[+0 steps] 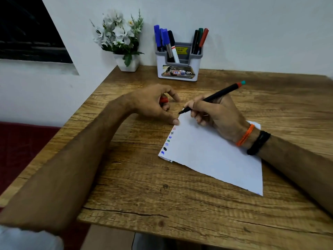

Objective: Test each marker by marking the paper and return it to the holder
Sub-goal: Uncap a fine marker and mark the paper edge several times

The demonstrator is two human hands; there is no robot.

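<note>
My right hand (pixel 216 116) grips a thin black marker (pixel 212 97) with a red and teal end, its tip at the top left corner of the white paper (pixel 216 156). A column of several small coloured test marks (pixel 168 140) runs down the paper's left edge. My left hand (pixel 153 103) holds a red cap (pixel 163 100) in its curled fingers while its thumb presses the paper's corner. The grey and white holder (pixel 178 69) stands at the back of the table with blue, black, green and red markers (pixel 164 40) in it.
A white pot of artificial flowers (pixel 124 42) stands left of the holder in the table's back corner. The wooden table (pixel 162 195) meets the wall at the back and drops off at its left and front edges.
</note>
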